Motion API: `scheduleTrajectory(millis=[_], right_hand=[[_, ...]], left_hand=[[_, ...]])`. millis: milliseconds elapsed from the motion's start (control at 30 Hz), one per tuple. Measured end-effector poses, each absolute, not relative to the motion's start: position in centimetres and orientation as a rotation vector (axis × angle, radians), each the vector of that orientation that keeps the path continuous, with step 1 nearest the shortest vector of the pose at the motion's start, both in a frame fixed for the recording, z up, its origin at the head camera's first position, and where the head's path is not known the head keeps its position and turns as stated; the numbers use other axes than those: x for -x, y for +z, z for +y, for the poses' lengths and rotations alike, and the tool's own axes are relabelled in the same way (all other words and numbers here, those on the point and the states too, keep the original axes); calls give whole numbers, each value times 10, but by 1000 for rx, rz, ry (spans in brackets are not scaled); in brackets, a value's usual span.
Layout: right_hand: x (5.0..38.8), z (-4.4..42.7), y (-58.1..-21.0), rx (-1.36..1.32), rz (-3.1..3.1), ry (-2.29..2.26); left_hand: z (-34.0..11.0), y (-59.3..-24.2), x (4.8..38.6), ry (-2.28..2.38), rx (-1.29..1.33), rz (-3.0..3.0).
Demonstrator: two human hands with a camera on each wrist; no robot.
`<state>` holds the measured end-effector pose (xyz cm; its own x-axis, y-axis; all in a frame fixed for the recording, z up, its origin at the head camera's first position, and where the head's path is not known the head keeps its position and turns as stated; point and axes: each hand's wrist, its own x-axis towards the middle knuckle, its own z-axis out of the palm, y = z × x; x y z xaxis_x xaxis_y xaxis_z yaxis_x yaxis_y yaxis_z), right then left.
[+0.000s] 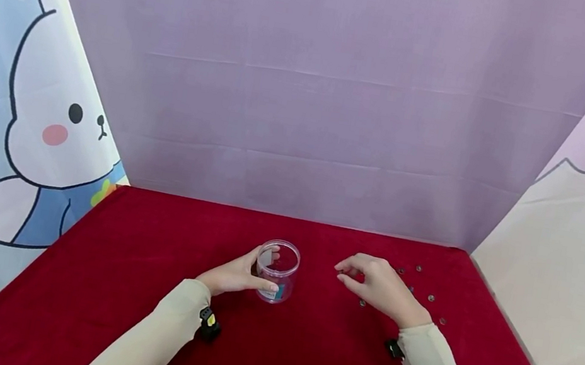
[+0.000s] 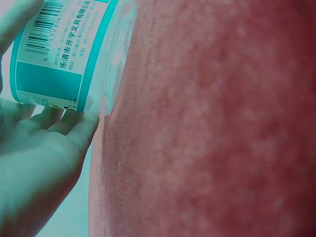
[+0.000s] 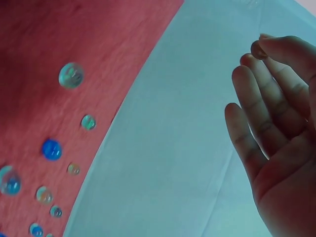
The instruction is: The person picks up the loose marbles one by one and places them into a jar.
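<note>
A clear round jar (image 1: 285, 280) stands upright on the red cloth, its top uncovered. My left hand (image 1: 232, 274) grips its side, thumb in front and fingers behind. In the left wrist view the jar's white and teal label (image 2: 49, 86) faces the camera, with the left hand (image 2: 42, 158) around it. To the jar's right, my right hand (image 1: 381, 289) is above the cloth. The right wrist view shows that hand (image 3: 286, 143) pinching a small round marble (image 3: 257, 50) between thumb and forefinger, the other fingers nearly straight.
Several glass marbles (image 1: 431, 298) lie scattered on the red cloth (image 1: 265, 357) around and beyond the right hand. Seen from the right wrist, one is deep blue (image 3: 51, 149) and a larger one is clear (image 3: 71, 75). A purple curtain (image 1: 303, 114) hangs behind the table.
</note>
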<state>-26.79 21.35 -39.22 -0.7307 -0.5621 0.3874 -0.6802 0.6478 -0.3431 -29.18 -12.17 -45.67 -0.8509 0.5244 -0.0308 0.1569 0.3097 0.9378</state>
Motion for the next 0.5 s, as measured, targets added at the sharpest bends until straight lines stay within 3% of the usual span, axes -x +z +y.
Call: scheduleTrajectory(millis=[500], right_hand=[[278, 185, -389, -1021, -2481, 856]], left_hand=[[-123, -458, 294, 1570, -607, 2246]])
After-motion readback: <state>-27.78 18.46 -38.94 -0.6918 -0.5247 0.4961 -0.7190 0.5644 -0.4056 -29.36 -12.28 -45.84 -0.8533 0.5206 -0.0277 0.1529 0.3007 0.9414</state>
